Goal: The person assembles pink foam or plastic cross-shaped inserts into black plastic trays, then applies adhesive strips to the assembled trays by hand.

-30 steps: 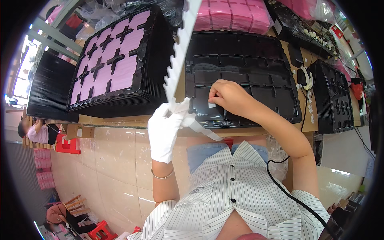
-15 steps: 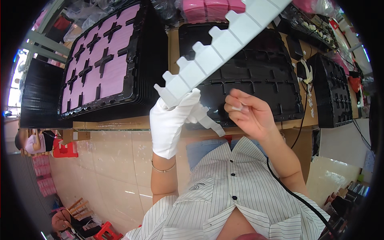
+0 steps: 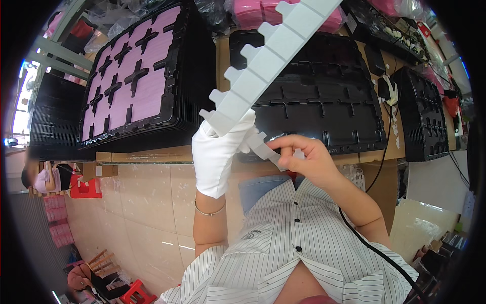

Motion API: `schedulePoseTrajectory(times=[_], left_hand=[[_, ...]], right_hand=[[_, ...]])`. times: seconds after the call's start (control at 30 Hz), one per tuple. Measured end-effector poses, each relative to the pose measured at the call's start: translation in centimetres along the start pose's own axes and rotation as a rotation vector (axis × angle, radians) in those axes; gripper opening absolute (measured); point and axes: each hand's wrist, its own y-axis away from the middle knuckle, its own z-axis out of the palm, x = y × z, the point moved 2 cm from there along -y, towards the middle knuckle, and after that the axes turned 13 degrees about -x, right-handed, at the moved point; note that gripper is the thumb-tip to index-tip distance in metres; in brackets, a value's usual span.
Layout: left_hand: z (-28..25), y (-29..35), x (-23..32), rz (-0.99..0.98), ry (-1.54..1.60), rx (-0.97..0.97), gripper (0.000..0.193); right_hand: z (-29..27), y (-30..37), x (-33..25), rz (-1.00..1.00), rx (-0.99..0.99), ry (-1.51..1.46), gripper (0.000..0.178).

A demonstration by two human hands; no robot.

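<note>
Gripping a white strip (image 3: pixel 276 61) in the closed left hand (image 3: pixel 215 157), pinching its end between the right hand's (image 3: pixel 316 164) fingers (image 3: pixel 289 142), partly blocking a black tray (image 3: pixel 329 134) (near stacked trays (image 3: pixel 195 101)).

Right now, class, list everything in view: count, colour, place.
Centre tray: one visible, black, middle
Notched strip: one, white, over centre tray, end curling
Tray stacks: three, black, left, far left, right
Inserts: several, pink, in left stack's top
Bundles: several, pink, behind centre tray
Table: one, brown, under trays
Cable: at least one, black, right
Stools: two, red, left
People: two, pinkish tops, left
Floor: one, beige, lower left
Shirt: one, striped white, lower centre
Left hand: one, white-gloved, holding strip
Right hand: one, bare, at strip's curling end
</note>
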Motion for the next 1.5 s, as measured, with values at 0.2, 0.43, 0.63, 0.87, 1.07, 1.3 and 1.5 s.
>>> schedulePoseTrajectory(times=[0.2, 0.43, 0.63, 0.87, 1.07, 1.3, 1.5], left_hand=[[-4.1, -1.8, -2.0, 0.373, -0.145, -0.439, 0.018], [-4.8, -3.1, -3.0, 0.249, -0.551, -0.665, 0.014], [-4.9, -3.3, -3.6, 0.184, -0.572, -0.669, 0.017], [-2.6, -3.0, -1.5, 0.313, -0.855, -0.730, 0.012], [1.8, -5.0, -2.3, -0.153, -0.383, -0.409, 0.014], [-1.0, -4.2, -0.2, -0.107, -0.528, -0.497, 0.016], [-2.5, -2.3, -0.3, -0.129, -0.869, -0.526, 0.022]], right_hand=[[-1.2, -1.3, -2.9, -0.741, 0.003, 1.244, 0.025], [-4.0, -3.8, -4.8, -0.861, -0.473, 1.874, 0.033], [-3.9, -4.1, -4.5, -0.676, -0.697, 1.931, 0.023], [-2.8, -3.7, -5.8, -0.269, -0.529, 1.780, 0.019], [-7.9, -2.4, -5.9, -0.273, 0.020, 0.958, 0.025], [-5.7, 0.5, -4.9, -0.289, 0.047, 1.127, 0.025], [-2.4, -2.4, -3.2, -0.362, -0.246, 1.722, 0.024]])
